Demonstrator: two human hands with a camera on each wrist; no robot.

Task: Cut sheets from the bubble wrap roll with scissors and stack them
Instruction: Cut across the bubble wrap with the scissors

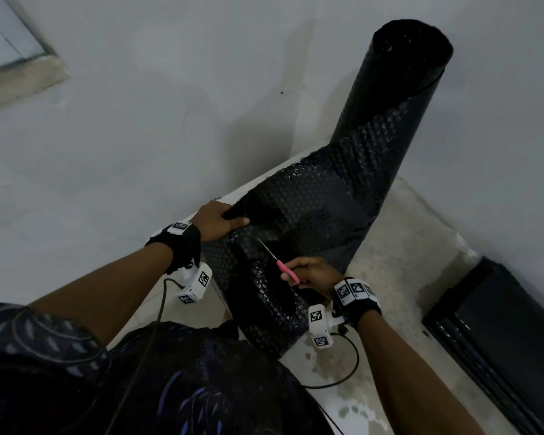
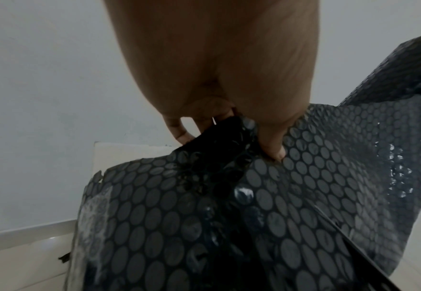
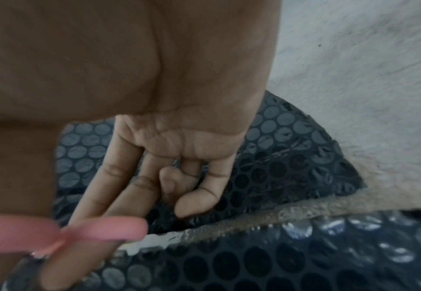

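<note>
Currently cutting step in hand, judged mid-setup. Black bubble wrap roll (image 1: 399, 98) upright at 1 o'clock in head view, long axis vertical, leaning slightly; loose sheet (image 1: 299, 215) trailing from it down toward 6 o'clock, across body front. Left hand (image 1: 215, 221) at 9 o'clock of sheet, thumb and fingers pinching bunched edge, confirmed in left wrist view: thumb (image 2: 271, 141) pressed on bubbled face, fingers curled behind fold. Right hand (image 1: 314, 273) at 5 o'clock of sheet, curled round pink-handled scissors (image 1: 278, 262); blades thin, pointing toward 11 o'clock, tip over sheet surface, just below left hand. Blade opening not resolvable. Cut line likely to run across sheet, roughly perpendicular to its trailing direction; right hand nearer the free lower edge, left hand holding tension above. Second dark roll or mat (image 1: 500, 334) lying at 4 o'clock on floor. No stacked sheets identifiable. No brand or legible writing; only square coded markers on wrist cameras (image 1: 198, 282).
</note>
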